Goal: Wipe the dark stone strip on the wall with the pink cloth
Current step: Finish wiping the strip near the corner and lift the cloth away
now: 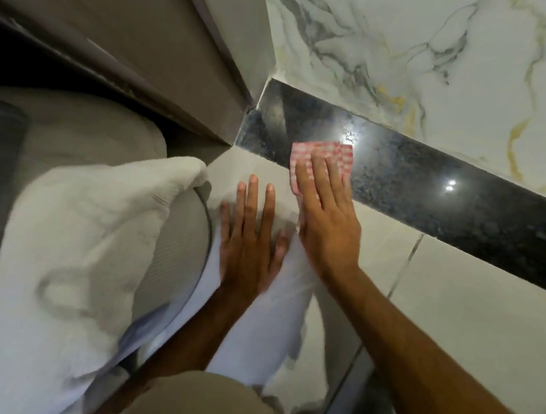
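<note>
A dark speckled stone strip point(432, 195) runs across the wall from the corner at centre down to the right, between marbled tile above and plain pale tile below. My right hand point(326, 212) lies flat on a pink checked cloth point(316, 154), pressing it against the strip near its left end. Most of the cloth is hidden under my fingers. My left hand point(250, 234) rests flat with fingers spread on the pale tile just below the strip, holding nothing.
A white folded towel point(70, 254) lies at the left on a grey curved-edged surface point(177, 247). A grey-brown door frame point(167, 46) meets the wall corner above. White marbled tile point(430, 48) fills the upper right. Light glare spots show on the strip.
</note>
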Tool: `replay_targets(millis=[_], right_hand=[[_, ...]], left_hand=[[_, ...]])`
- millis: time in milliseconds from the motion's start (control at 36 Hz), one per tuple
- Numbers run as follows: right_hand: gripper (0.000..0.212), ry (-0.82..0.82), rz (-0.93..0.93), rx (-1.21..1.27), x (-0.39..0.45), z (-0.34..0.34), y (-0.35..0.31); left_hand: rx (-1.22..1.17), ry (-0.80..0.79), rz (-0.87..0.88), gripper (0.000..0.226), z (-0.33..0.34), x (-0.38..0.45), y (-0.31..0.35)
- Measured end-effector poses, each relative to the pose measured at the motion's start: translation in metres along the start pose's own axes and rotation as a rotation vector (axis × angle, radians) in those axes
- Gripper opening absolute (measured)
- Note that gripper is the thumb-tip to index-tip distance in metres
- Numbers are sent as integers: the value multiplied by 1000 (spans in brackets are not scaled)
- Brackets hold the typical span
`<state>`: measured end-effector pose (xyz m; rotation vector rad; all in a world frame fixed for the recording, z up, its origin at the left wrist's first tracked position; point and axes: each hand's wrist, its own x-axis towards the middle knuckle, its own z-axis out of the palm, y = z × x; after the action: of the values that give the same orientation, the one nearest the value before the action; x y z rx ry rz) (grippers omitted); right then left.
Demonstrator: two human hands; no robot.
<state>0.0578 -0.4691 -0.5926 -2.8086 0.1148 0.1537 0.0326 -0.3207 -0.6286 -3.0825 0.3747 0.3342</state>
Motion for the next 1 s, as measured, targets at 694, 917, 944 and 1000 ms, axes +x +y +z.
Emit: replay_targets(millis=[694,917,944,1000], right_hand=[[79,-490,357,773,-160,-385,-163],[61,-547,168,976,-160,-414,-293],[60,-573,182,994,-162,-409,-312],[61,-565,216,976,-166,-398,-354]], left_hand=[[-299,-270,-103,71,-457,-228,-8],[-321,86,-193,68,-482,-229,-140],[-322,124,-188,65,-481,-224,-159],[-323,196,-197,60,-481,-212,-193]])
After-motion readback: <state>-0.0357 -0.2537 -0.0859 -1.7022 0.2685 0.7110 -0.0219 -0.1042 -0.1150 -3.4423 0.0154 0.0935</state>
